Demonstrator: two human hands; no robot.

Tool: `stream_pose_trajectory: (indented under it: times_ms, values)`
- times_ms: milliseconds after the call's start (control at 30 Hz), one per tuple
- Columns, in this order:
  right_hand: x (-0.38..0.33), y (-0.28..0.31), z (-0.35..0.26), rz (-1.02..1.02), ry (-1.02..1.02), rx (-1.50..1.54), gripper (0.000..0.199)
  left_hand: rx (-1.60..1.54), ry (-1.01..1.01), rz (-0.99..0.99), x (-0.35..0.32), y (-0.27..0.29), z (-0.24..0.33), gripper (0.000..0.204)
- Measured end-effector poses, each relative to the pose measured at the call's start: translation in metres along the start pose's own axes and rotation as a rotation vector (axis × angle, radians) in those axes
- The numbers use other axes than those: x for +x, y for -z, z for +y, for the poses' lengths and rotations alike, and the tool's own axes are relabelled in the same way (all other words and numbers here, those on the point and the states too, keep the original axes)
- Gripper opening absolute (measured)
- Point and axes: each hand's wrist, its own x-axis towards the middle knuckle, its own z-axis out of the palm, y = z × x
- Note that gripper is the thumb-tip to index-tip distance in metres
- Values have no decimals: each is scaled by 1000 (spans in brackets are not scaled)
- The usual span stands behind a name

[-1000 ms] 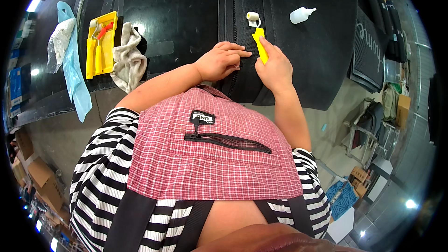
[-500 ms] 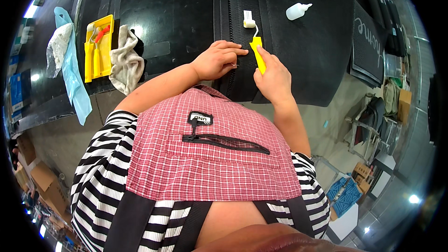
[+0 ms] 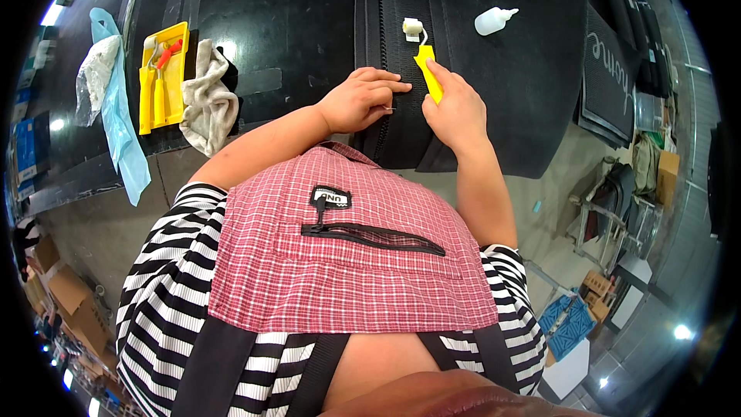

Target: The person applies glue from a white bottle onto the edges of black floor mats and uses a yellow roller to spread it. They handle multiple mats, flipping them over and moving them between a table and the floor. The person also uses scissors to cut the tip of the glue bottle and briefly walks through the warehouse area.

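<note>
My right hand (image 3: 457, 114) is wrapped round the yellow handle of a small roller (image 3: 429, 73). Its white roller head rests over a small white label (image 3: 412, 38), whose near edge shows on the black mat (image 3: 509, 100). My left hand (image 3: 360, 100) lies on the mat beside the dark ridged strip (image 3: 382, 54), index finger stretched toward the roller handle. The other left fingers are curled in, and a tiny pale bit shows at the thumb tip; what it is I cannot make out. Farther right on the mat lies a white squeeze bottle (image 3: 494, 22).
At left on the black table (image 3: 270, 23) sit a yellow tray (image 3: 179, 69) with small rollers, a crumpled beige cloth (image 3: 207, 104) and a light blue plastic bag (image 3: 120, 123). Stacked dark mats (image 3: 610, 85) stand at right, with a metal rack (image 3: 606, 220) below them.
The roller in my right hand has moved slightly away from me over the label, baring its near edge and covering its far part. My left hand has stayed in place.
</note>
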Motion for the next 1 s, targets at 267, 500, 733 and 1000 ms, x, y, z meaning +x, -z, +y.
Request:
stream_pose_trajectory:
  times_ms: [267,500,733,1000]
  values:
    - [24,1,-10,-66,-41,-6,55,-5,11,4,-1,1,0,12]
    - [39,7,-9,-37,-61,35,55,3,16,-5,0,2,0,12]
    - [6,10,5,110,-26,224,56,-8,5,7,-1,1,-1,12]
    - [10,-12,1,16,-63,138,58,-5,1,1,-2,0,-2,12]
